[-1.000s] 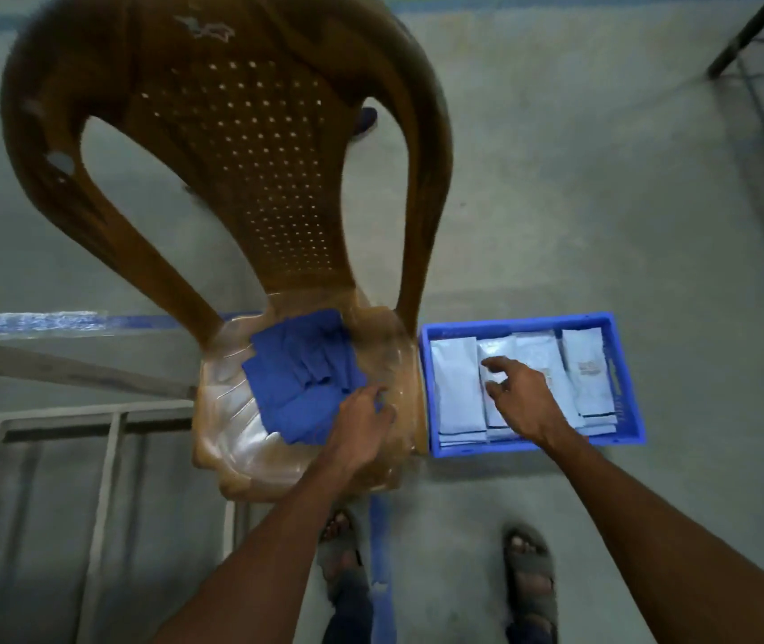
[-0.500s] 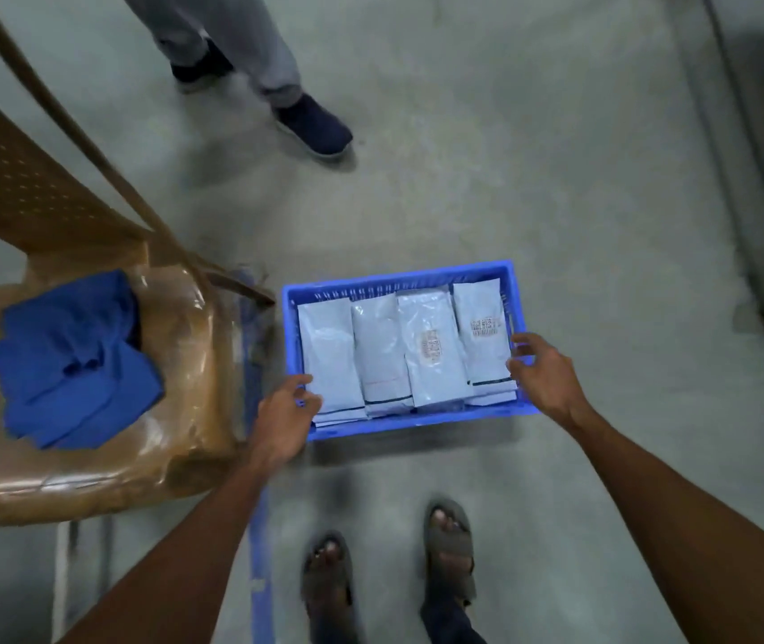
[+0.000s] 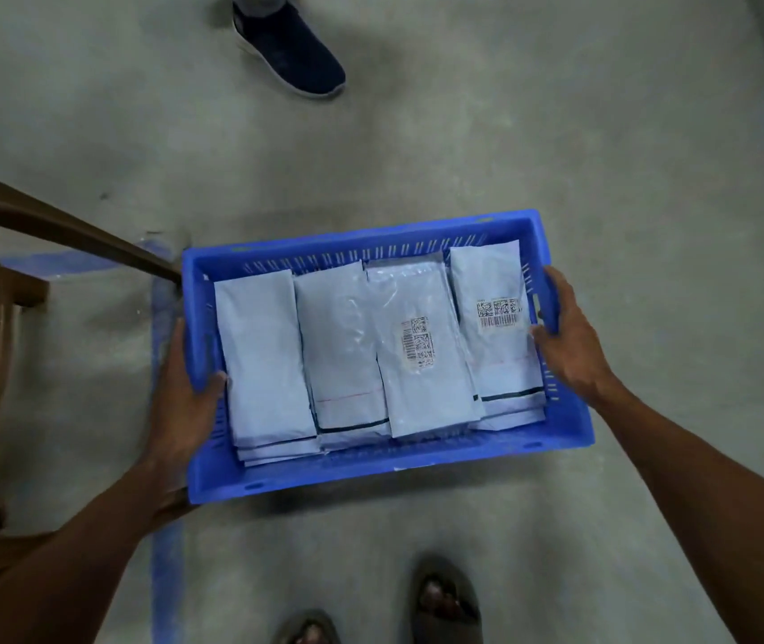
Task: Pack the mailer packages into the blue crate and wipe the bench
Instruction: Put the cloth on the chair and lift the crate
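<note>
Blue crate, earlier on the floor, is now gripped at both ends: left hand, right hand clamped on rims. Mailer packages packed inside; wiping prob. next.

Dim, flat overhead light; glare on the mailer packages; edges perhaps slightly soft, bowed.

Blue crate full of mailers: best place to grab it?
Take the blue slatted plastic crate by its two short end walls, one hand from each side, as the left hand and right hand do. The rim's lip gives a grip, and the white mailer packages stay level.
</note>
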Demonstrator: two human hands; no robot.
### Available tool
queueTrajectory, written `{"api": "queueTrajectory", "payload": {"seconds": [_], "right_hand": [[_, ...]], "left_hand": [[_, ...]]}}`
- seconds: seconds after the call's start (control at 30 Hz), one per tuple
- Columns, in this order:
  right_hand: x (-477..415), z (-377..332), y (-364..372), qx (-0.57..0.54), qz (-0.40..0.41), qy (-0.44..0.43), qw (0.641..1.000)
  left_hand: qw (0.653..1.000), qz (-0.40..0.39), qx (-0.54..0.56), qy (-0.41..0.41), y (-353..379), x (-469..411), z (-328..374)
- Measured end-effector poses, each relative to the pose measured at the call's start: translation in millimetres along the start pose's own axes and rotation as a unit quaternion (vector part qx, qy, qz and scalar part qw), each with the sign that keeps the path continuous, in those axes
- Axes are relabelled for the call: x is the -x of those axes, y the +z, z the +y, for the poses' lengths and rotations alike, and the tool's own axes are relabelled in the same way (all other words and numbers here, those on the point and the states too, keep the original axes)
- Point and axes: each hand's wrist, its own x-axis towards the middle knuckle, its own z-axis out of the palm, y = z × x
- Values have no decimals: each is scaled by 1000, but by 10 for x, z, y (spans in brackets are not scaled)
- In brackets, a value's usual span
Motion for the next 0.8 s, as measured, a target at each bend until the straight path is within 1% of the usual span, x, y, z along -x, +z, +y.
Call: {"api": "queueTrajectory", "payload": {"seconds": [0.13, 0.2, 0.3, 0.37, 0.47, 0.53, 0.63, 0.73, 0.8], "right_hand": [[13, 58, 23, -12, 4, -11, 1000], [51, 14, -39, 4, 6, -20, 1000], [189, -207, -319, 33, 29, -27, 999], [367, -482, -634, 41, 25, -17, 999], [703, -1048, -1251, 55, 36, -12, 998], [983, -1485, -1719, 59, 49, -16, 997], [1577, -2269, -2524, 44, 80, -33, 995], [2014, -2862, -3113, 49, 91, -55, 993], [2419, -3296, -3518, 33, 91, -76, 992]], "left_hand": [[1000, -3, -18, 17, 39, 5, -36], [998, -11, -50, 33, -28, 23, 33], [997, -15, -61, 43, -260, 128, 318], [998, -19, -50, 19, -491, 236, 612], [999, -23, -41, 14, -1002, 479, 1161], [999, -31, -17, 14, -1433, 641, 1568], [999, -25, -17, 37, -2237, 1060, 2302], [998, -1, -29, 54, -2883, 1413, 2927], [998, 0, -19, 60, -3439, 1713, 3310]]}}
